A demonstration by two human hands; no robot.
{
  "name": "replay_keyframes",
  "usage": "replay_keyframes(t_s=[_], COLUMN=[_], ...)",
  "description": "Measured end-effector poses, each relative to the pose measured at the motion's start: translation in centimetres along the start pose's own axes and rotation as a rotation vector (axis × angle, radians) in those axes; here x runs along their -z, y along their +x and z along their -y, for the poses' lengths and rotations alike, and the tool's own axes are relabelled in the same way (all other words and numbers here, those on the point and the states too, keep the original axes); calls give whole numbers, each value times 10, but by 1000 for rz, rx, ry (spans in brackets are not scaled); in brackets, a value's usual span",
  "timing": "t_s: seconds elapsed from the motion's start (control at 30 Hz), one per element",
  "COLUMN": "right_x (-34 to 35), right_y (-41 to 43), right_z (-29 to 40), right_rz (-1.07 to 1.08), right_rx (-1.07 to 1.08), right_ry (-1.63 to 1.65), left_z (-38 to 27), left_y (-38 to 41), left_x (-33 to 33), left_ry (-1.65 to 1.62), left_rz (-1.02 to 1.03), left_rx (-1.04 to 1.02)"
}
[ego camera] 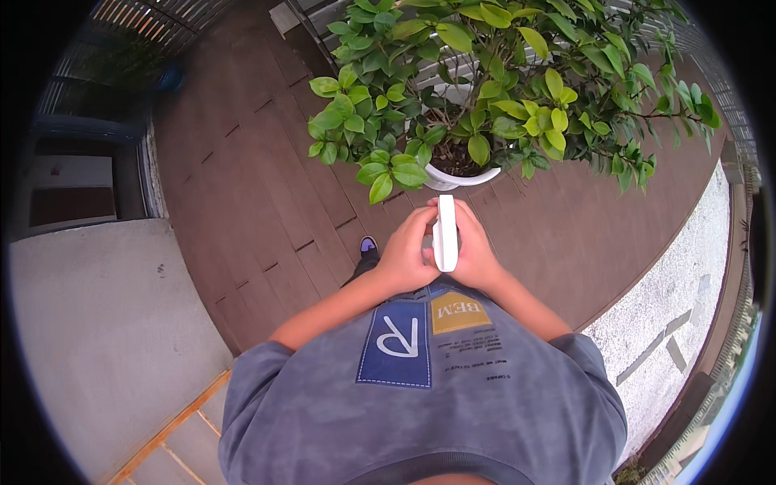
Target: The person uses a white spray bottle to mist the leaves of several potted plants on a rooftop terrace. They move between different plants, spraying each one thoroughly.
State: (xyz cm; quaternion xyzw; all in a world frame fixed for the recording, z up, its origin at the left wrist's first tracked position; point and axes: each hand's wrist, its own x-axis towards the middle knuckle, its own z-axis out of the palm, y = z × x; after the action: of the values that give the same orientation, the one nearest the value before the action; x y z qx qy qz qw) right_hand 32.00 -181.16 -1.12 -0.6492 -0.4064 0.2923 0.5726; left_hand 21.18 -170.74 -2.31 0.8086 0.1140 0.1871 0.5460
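A slim white object (446, 233), seen edge-on and too plain to name, stands between my two hands in front of my chest. My left hand (407, 245) grips it from one side, and my right hand (476, 242) grips it from the other. Fingers of both hands curl round its far side, partly hidden by it. Just beyond the hands is a round white plant pot (464, 180) with dark soil. A leafy green shrub (479, 109) grows from it and spreads widely over the pot.
Brown decking boards (260, 182) surround the pot. A pale concrete slab (103, 315) lies at left, and a rough white wall (673, 303) runs along the right. Slatted fencing (182, 15) stands at the far left. One shoe (368, 244) shows below the arms.
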Motion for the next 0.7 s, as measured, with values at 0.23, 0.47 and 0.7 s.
replay_keyframes(t_s=[0.23, 0.47, 0.7], right_x=[-83, -126, -133], right_y=[3, 8, -6], right_z=[8, 36, 48], right_rz=[-132, -250, -368], right_rx=[-41, -108, -262], right_ry=[-140, 33, -73], left_z=[36, 27, 25], left_y=[-31, -42, -49], left_x=[63, 87, 78], left_ry=[72, -104, -117], left_rz=[112, 17, 92], left_rx=[-86, -85, -5])
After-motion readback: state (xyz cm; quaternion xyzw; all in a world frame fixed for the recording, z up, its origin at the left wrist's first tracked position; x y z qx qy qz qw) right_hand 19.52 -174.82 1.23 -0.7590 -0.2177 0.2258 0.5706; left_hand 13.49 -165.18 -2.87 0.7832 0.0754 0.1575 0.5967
